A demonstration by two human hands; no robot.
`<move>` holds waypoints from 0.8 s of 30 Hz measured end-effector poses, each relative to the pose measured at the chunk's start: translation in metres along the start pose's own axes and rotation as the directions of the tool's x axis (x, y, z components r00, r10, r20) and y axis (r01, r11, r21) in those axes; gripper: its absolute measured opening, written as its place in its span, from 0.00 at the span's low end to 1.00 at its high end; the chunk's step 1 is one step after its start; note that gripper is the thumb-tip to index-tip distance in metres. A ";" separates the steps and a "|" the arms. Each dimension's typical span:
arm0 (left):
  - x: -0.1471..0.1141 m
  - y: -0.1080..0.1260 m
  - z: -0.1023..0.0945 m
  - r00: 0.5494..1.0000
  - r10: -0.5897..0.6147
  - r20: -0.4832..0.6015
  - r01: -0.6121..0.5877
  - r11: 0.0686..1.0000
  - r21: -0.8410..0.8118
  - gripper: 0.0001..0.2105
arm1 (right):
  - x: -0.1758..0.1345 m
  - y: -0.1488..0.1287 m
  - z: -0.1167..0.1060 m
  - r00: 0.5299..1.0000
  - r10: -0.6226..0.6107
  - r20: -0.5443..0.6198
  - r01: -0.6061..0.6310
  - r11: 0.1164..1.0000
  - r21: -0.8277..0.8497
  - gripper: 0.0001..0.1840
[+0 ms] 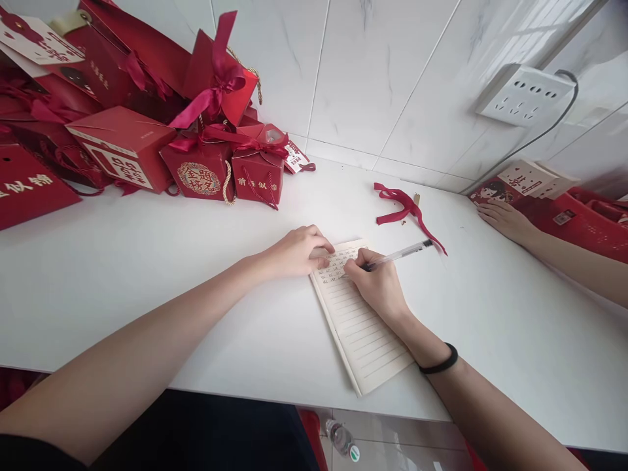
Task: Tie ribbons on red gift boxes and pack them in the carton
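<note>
A lined notebook [370,333] lies tilted on the white table, with several rows of small handwriting across its upper part. My right hand [380,284] is closed around a clear pen [405,252] with a black end. The pen's tip meets the page at the end of the lowest written row. At the notebook's upper left edge rests my left hand [299,252], its fingers bent but apart, touching the paper and holding nothing. A black band circles my right wrist.
Red gift boxes [201,170] with ribbons are piled at the back left. A loose red ribbon [405,206] lies beyond the pen. At right, another person's hand [507,221] touches red packaging [574,216]. A power strip [524,95] is on the wall; a bottle [342,439] lies below the table.
</note>
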State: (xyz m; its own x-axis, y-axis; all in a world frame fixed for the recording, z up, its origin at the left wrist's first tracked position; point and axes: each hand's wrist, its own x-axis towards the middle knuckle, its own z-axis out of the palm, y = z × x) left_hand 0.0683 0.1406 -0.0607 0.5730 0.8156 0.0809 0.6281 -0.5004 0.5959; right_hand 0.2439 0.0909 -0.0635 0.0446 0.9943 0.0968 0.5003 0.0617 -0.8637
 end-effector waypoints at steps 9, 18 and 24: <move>0.000 -0.002 0.000 1.000 -0.006 0.005 0.006 1.000 0.006 0.12 | 0.000 -0.001 0.002 1.000 -0.029 -0.008 0.029 0.999 -0.015 0.15; 0.000 -0.003 0.000 1.000 0.023 -0.002 -0.023 1.000 -0.010 0.12 | 0.000 -0.002 0.001 0.999 -0.023 -0.032 0.022 0.999 -0.027 0.13; -0.001 0.000 -0.001 1.000 0.021 -0.006 -0.021 1.000 -0.003 0.12 | 0.000 -0.001 0.002 1.000 -0.020 -0.020 0.020 0.999 -0.026 0.13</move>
State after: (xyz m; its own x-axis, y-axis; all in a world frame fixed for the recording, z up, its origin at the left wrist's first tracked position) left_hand 0.0670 0.1400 -0.0605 0.5824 0.8069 0.0983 0.6144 -0.5161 0.5968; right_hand 0.2414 0.0907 -0.0635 0.0514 0.9910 0.1240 0.5234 0.0790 -0.8484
